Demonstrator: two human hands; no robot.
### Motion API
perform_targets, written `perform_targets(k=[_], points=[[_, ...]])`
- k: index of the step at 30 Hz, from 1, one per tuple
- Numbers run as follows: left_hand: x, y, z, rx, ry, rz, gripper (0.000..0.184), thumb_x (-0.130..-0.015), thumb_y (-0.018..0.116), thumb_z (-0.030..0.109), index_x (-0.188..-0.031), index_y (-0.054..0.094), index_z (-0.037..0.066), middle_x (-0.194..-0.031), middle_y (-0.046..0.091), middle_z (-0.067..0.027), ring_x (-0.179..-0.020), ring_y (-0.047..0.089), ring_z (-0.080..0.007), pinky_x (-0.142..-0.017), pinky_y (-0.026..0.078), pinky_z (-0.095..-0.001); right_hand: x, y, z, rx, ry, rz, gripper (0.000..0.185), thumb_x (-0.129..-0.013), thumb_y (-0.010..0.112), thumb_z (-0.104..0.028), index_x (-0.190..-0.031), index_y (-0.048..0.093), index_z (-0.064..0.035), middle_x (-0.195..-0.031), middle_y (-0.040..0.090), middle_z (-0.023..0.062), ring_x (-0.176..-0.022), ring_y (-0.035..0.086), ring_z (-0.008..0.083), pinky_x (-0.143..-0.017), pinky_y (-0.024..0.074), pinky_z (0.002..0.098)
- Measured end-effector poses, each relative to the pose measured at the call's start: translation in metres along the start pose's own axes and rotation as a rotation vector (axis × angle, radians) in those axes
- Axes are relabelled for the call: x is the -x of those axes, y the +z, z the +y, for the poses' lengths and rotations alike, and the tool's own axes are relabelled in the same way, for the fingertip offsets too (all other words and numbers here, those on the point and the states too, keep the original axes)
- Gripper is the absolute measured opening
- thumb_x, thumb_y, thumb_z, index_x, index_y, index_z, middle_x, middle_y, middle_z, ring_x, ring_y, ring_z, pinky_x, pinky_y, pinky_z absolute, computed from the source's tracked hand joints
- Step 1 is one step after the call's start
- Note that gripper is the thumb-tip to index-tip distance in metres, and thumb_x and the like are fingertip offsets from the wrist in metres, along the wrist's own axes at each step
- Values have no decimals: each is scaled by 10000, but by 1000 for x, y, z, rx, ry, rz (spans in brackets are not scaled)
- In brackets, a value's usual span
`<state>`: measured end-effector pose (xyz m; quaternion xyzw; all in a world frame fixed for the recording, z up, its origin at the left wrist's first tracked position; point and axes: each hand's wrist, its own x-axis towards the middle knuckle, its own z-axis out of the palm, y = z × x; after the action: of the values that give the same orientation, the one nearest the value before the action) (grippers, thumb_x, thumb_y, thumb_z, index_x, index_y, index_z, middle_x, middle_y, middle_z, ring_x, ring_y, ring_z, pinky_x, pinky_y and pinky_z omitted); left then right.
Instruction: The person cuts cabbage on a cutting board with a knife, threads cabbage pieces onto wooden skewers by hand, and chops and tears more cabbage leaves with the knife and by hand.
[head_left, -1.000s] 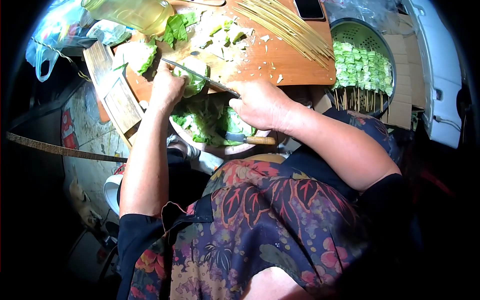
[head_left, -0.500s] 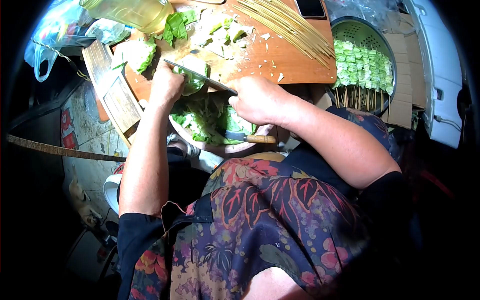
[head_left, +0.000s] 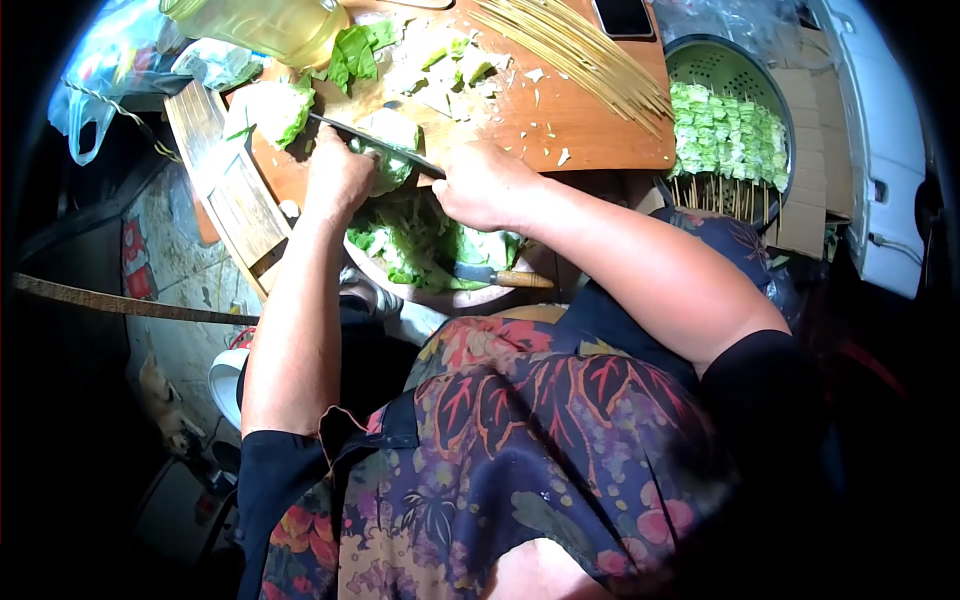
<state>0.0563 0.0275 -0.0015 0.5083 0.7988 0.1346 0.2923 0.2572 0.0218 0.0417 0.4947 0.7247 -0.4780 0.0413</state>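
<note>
My left hand (head_left: 342, 170) is closed against a pale green head of lettuce (head_left: 394, 128) at the near edge of the wooden cutting board (head_left: 600, 130). My right hand (head_left: 485, 187) grips a knife (head_left: 378, 141), its long blade lying across the lettuce and its tip just past my left fingers. The knife's handle is hidden in my fist. Below my hands, a tub (head_left: 375, 275) holds green leaves (head_left: 400, 250), and a second knife with a wooden handle (head_left: 524, 280) rests across it. Another lettuce piece (head_left: 272, 110) lies to the left.
Cut lettuce pieces (head_left: 445, 70) and a bundle of wooden skewers (head_left: 580, 60) lie on the board, near a phone (head_left: 625, 17). A green colander (head_left: 745, 70) at right holds skewered lettuce (head_left: 728, 135). A jar of yellowish liquid (head_left: 265, 25) stands at the back left.
My right hand and the knife have moved left, so the blade reaches further past the lettuce. My left hand stays at the lettuce, nearly in place.
</note>
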Motion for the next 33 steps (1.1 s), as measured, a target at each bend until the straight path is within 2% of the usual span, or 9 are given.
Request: perform_targets(k=[2, 4, 8, 10, 13, 18, 24, 26, 33], points=[[1, -5, -5, -58, 15, 26, 435, -791, 656, 68, -1183, 501, -38, -1030, 653, -226, -960, 645, -309, -815, 513, -368, -1, 9, 7, 9, -47, 34, 300, -856, 546, -224, -1028, 616, 12, -899, 635, 270, -884, 626, 412, -805, 498, 463], [-4, -18, -14, -64, -32, 55, 455, -805, 660, 109, -1209, 499, -25, -1033, 652, -232, -965, 649, -314, -844, 503, -372, 1, 14, 11, 7, -76, 99, 257, -849, 533, -212, -934, 640, 5, -896, 633, 277, -890, 623, 420, -806, 496, 461], [1, -42, -1, -296, -45, 44, 458, -841, 621, 251, -1210, 519, 0, -1035, 646, -239, -980, 639, -339, -870, 487, -391, 9, 11, 13, -24, -113, 109, 277, -858, 523, -229, -978, 621, 1, -895, 634, 269, -884, 621, 419, -816, 488, 461], [8, -43, 6, -566, 168, 202, 415, -832, 616, 247, -1181, 555, 32, -1050, 642, -218, -998, 613, -360, -882, 475, -404, 11, 7, 11, -101, -232, 203, 293, -870, 511, -245, -992, 613, 0, -904, 635, 263, -888, 618, 417, -822, 481, 462], [10, -34, 18, -438, 324, 210, 318, -832, 588, 178, -1131, 597, 69, -1080, 630, -180, -1034, 584, -356, -893, 467, -406, 18, -10, -2, -191, -201, 194, 326, -867, 526, -198, -1137, 586, -25, -957, 640, 225, -899, 626, 346, -808, 486, 396], [-7, 4, 8, -363, 575, 106, 276, -859, 484, 97, -1103, 610, 71, -1047, 631, -165, -990, 599, -345, -870, 476, -422, 17, -7, 5, -230, -212, 309, 312, -861, 520, -192, -1109, 591, -16, -889, 642, 212, -830, 630, 316, -769, 489, 375], [-8, 8, 12, -387, 561, 82, 243, -842, 540, 130, -1061, 620, 60, -968, 648, -177, -952, 610, -366, -821, 487, -427, 34, -9, 9, -209, -144, 227, 273, -848, 526, -181, -1043, 591, -2, -847, 634, 228, -830, 626, 366, -765, 491, 405], [-5, 2, 20, -327, 373, -80, 247, -815, 585, 154, -1035, 637, 55, -951, 667, -173, -909, 632, -344, -821, 488, -412, 38, -7, 11, -201, -101, 201, 281, -848, 533, -189, -1049, 583, 2, -845, 631, 244, -838, 619, 393, -768, 491, 420], [-3, 14, 20, -89, -9, -141, 236, -765, 672, 216, -938, 675, 55, -864, 691, -172, -831, 670, -292, -793, 506, -360, 45, 7, 20, -78, -25, 148, 326, -855, 528, -192, -1117, 568, -3, -864, 631, 265, -866, 617, 413, -807, 489, 455]])
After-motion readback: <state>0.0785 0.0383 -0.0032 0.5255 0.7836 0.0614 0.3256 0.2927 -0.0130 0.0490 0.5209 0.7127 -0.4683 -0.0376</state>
